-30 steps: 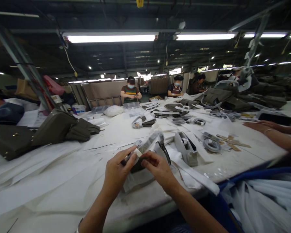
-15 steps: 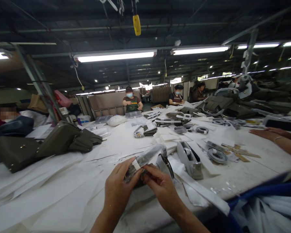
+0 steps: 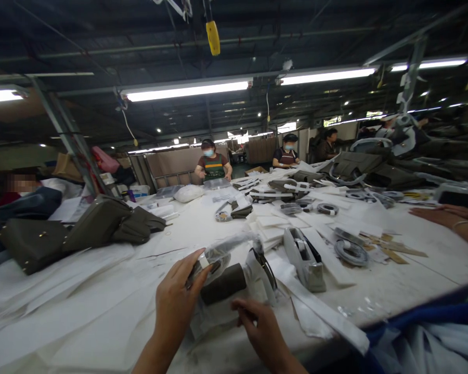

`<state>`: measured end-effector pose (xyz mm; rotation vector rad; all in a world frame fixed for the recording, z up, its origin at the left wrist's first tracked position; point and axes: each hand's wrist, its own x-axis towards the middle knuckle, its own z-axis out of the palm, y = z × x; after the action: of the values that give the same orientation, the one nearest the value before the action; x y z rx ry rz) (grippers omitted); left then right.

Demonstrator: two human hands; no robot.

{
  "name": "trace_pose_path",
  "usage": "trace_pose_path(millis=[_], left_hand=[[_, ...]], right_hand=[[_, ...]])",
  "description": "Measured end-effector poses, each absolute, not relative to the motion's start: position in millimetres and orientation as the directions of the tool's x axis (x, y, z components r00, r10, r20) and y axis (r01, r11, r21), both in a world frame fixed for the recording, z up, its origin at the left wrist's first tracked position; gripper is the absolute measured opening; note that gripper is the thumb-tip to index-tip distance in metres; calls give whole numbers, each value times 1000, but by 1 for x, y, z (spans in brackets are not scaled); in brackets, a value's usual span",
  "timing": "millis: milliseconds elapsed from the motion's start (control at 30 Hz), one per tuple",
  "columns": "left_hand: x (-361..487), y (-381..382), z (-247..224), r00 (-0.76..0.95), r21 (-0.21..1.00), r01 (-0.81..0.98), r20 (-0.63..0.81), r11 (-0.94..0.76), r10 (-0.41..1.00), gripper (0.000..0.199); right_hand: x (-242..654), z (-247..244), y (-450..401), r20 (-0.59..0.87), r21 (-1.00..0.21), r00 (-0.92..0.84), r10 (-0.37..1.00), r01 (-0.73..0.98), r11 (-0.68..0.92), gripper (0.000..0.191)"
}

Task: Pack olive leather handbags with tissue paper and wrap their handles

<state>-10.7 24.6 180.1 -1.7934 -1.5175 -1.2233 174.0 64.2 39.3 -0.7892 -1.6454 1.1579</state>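
Observation:
My left hand (image 3: 177, 296) grips a coiled strap in a clear plastic wrap (image 3: 222, 250), with a white band around it near my thumb. Under and beside it lies an olive-brown bag (image 3: 224, 285), partly covered by thin white sheeting, with a dark handle (image 3: 268, 270) standing up at its right. Just in front of the bag is my right hand (image 3: 259, 327), off the strap, its fingers curled together. Whether anything small is between those fingertips is hidden.
A tape dispenser (image 3: 306, 259) stands right of the bag. Wrapped coils (image 3: 351, 252) and tan strips (image 3: 393, 246) lie farther right, near a co-worker's hands (image 3: 440, 215). Olive bags (image 3: 97, 223) are piled at left. White sheets (image 3: 62, 306) cover the table's left side.
My right hand has come away from the wrapped strap and moved down and slightly right. My left hand still holds the strap, now shifted left, exposing more of the bag.

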Motion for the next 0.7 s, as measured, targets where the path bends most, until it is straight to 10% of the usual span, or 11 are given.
trace_pose_path(millis=[700], left_hand=[[-50,23,160,-274,695,653,588,-301,761,57]], right_hand=[[178,-12,59,418,-756,-518,747,258,602,28]])
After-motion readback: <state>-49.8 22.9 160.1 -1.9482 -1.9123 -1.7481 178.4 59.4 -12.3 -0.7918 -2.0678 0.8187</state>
